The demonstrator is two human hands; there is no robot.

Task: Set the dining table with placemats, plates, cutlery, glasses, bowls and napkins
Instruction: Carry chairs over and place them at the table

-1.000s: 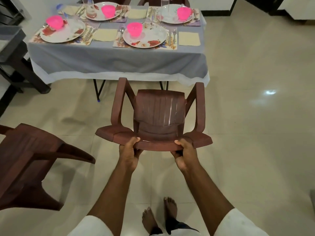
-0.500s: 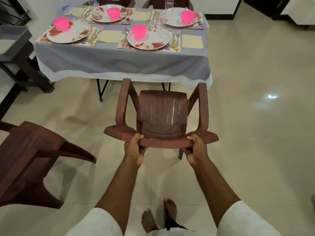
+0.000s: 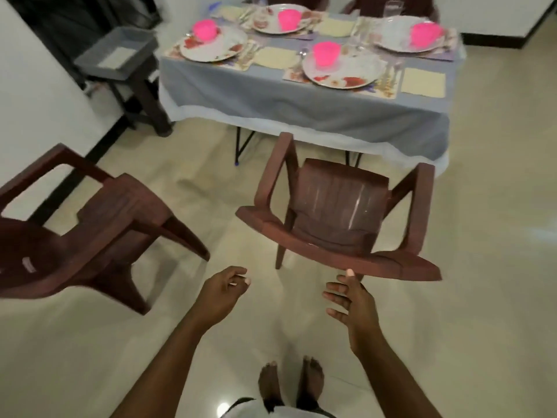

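Just beyond my right hand, whose fingers are spread and hold nothing, stands a brown chair. Left of it, my left hand hangs loosely curled, empty. Far ahead, past the chair, sits the set table.

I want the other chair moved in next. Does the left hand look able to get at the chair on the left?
Probably yes: the left hand is open and empty, and only bare floor lies between it and the left chair.
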